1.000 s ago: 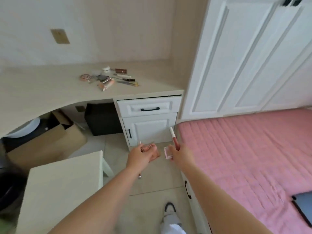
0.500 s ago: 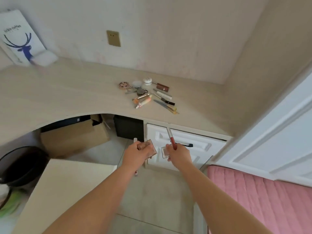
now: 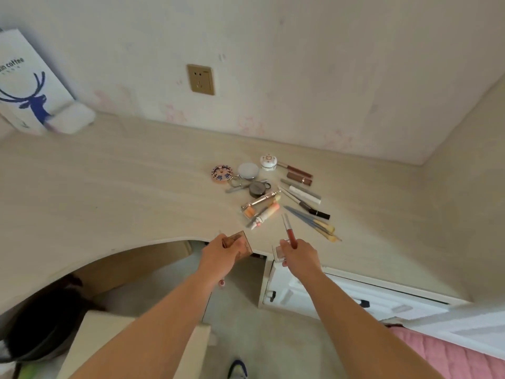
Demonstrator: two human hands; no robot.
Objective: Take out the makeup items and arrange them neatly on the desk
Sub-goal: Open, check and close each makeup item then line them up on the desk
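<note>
Two hands loaded: left hand [image 3: 222, 254] grasping brown palette [image 3: 240, 243] (plus a thin stick, unclear), right hand [image 3: 299, 257] pinching red lip gloss [image 3: 289, 231] and small clear compact [image 3: 279, 253]. Light, rigid, smooth; best gripped at edges, mid-barrel. Other makeup [image 3: 273, 195] just beyond fingertips on desk [image 3: 123, 192]. No containers visible.

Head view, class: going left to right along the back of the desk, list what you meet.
White deer-print bag → white pouch → patterned round compact → plain white round case → small decorated white jar → brown lip tubes.
</note>
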